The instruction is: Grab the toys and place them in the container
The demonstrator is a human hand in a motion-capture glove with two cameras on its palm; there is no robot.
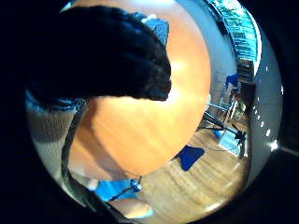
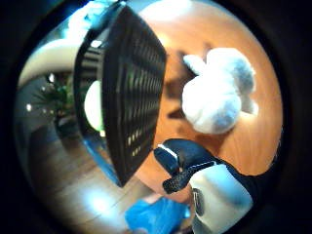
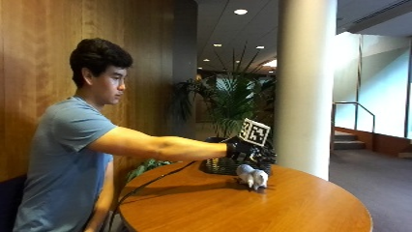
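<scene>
Toy: fluffy white plush toy (image 3: 252,178) is laid on round wooden table (image 3: 289,203), beside black mesh basket (image 3: 222,165).
Hand: gloved right hand (image 3: 239,149) is held above toy, fingers loosely curled, nothing gripped.

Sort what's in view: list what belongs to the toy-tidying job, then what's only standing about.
Job:
- white plush toy, lying on the round wooden table
- dark mesh container, on the table beside the toy
- gloved right hand, above the toy

Standing about:
- potted palm
- white pillar
</scene>
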